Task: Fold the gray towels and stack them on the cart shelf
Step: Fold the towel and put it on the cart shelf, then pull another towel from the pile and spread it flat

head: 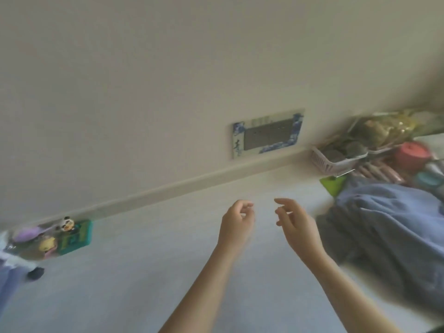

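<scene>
In the head view, the picture is blurred and tilted. Both bare forearms reach forward from 6 o'clock over a pale white surface (pixel 120 272). The left hand (pixel 236 221) is just left of the centre, its fingers loosely curled toward the palm, and it holds nothing. The right hand (pixel 294 223) is just beside it, toward 3 o'clock, with the fingers relaxed and a little spread; it also holds nothing. The two hands are near each other but do not touch, and neither one touches the cloth.

The gray towels (pixel 374 251) lie in a crumpled heap at 4 o'clock, on the right side of the surface, unfolded. A bluish cloth (pixel 389 200) lies on the heap, on the side far from the person. The right hand is near the left edge of the heap but apart from it.

At 2 o'clock, behind the heap, stands a white basket (pixel 326 162) with dark round things inside, too blurred to name. Beside it are a red round container (pixel 412 152) and a green flat piece (pixel 332 185).

At 12 o'clock, on the wall (pixel 168 68), is a switch panel (pixel 268 133) with a blue patterned frame. At 9 o'clock, against the wall, stand small colourful toy figures (pixel 48 239) and a teal box (pixel 77 236).
</scene>
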